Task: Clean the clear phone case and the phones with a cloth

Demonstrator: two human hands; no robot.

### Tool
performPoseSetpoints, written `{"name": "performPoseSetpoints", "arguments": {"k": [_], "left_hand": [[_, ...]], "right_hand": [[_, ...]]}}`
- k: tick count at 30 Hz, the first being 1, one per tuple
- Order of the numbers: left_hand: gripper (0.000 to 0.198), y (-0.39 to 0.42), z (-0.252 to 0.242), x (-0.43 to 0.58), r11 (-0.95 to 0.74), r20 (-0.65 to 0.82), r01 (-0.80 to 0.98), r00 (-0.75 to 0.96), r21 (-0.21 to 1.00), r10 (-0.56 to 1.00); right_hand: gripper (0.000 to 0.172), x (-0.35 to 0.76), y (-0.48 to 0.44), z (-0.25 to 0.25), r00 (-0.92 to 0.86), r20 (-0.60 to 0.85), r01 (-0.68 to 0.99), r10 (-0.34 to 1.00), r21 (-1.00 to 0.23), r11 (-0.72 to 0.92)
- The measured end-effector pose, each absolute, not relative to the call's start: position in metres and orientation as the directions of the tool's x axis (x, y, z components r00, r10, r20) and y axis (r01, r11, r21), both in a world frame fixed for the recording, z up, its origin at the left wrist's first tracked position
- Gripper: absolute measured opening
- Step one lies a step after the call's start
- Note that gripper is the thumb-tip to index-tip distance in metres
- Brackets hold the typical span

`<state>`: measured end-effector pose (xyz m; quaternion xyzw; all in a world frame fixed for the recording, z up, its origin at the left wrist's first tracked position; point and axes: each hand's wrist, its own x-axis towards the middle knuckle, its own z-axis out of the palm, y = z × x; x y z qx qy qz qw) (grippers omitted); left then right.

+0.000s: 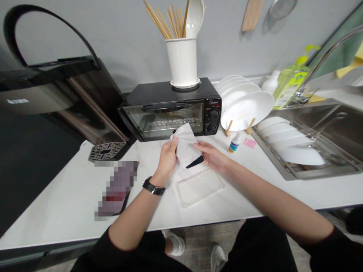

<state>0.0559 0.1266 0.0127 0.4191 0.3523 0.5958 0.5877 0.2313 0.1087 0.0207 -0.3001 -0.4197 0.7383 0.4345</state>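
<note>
My left hand [168, 158], with a black watch on the wrist, grips the upper left edge of a white cloth [185, 145] held above the counter. My right hand [213, 156] holds the cloth's lower right side, where a small black serrated-edged piece [195, 163] shows at my fingertips. A clear phone case [199, 186] lies flat on the white counter [255, 189] just below both hands. A blurred dark phone [117, 189] lies to the left of my left forearm.
A black toaster oven [170, 109] stands behind my hands with a white utensil holder [182, 62] on top. Plates on a rack [244, 107], a small dropper bottle [235, 143], a pink note [250, 142] and the sink [320, 139] are right. A dark appliance [56, 94] fills the left.
</note>
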Motion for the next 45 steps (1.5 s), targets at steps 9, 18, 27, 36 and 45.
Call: {"name": "performPoseSetpoints", "arguments": {"k": [9, 18, 27, 36, 45], "left_hand": [[0.049, 0.124, 0.010, 0.057, 0.010, 0.031, -0.333, 0.117, 0.943, 0.993], [0.057, 0.124, 0.011, 0.053, -0.051, 0.059, -0.141, 0.053, 0.989, 0.997], [0.067, 0.115, 0.011, 0.064, 0.056, -0.035, -0.264, 0.084, 0.963, 0.996], [0.069, 0.117, -0.001, 0.076, 0.016, 0.045, -0.357, 0.161, 0.934, 0.986], [0.067, 0.110, -0.007, 0.081, -0.081, 0.164, -0.316, 0.246, 0.945, 0.955]], "right_hand": [[0.048, 0.239, 0.122, 0.000, -0.171, 0.139, 0.058, 0.975, -0.987, 0.151], [0.056, 0.236, 0.118, 0.004, -0.332, -0.025, -0.237, 0.943, -0.965, -0.109], [0.029, 0.224, 0.105, 0.012, -0.471, -0.062, -0.478, 0.880, -0.821, -0.314], [0.038, 0.214, 0.103, 0.004, -0.398, -0.190, -0.489, 0.898, -0.784, -0.383], [0.035, 0.220, 0.108, 0.006, -0.350, -0.156, -0.481, 0.924, -0.816, -0.320]]}}
